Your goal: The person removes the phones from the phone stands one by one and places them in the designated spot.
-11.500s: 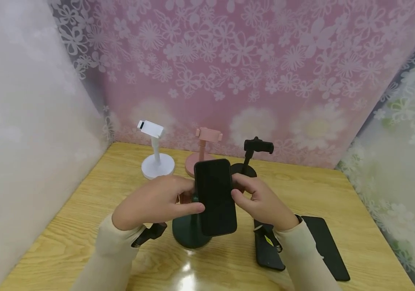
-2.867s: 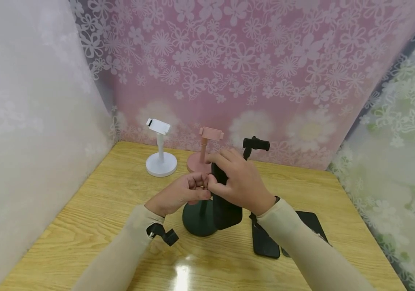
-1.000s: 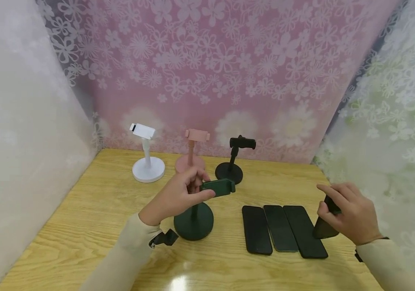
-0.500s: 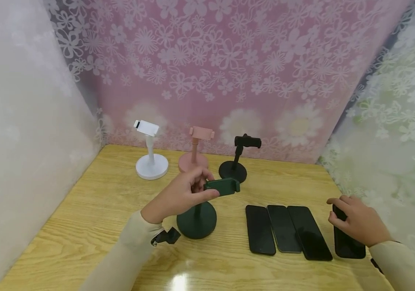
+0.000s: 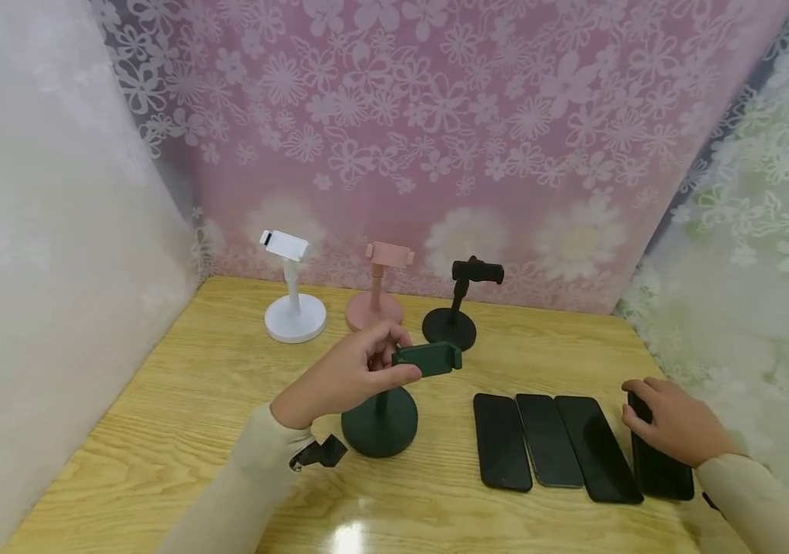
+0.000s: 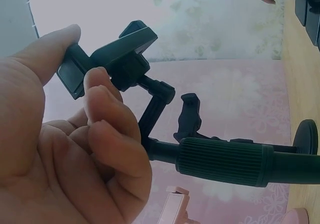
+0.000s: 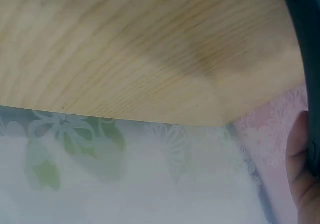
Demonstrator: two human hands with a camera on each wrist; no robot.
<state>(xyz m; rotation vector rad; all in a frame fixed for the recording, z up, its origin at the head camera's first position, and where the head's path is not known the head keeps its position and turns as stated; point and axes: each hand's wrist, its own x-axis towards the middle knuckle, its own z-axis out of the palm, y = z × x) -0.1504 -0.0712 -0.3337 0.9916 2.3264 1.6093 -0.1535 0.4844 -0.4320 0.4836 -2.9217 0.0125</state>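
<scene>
My left hand [image 5: 356,373] pinches the holder [image 5: 429,359] of a dark green phone stand between thumb and fingers. The stand's round base [image 5: 379,423] rests on the table. In the left wrist view, the stand's jointed arm and ribbed collar [image 6: 222,161] show beside my curled fingers. At the far right, my right hand [image 5: 678,423] grips a black phone [image 5: 660,469] by its long edges, the phone lying on the table or nearly so. Beside it, three more dark phones lie in a row: one on the left [image 5: 502,442], one in the middle [image 5: 550,442], one on the right [image 5: 598,450].
Behind stand a white phone stand [image 5: 294,317], a pink one [image 5: 374,306] and a black one [image 5: 450,327]. All sit on a wood-grain table [image 5: 214,446]. Floral curtains hang at the back [image 5: 394,154] and on both sides.
The phone that was at the green stand's holder went right in my right hand and came down beside the row, then slid left against it. My left hand stays on the holder.
</scene>
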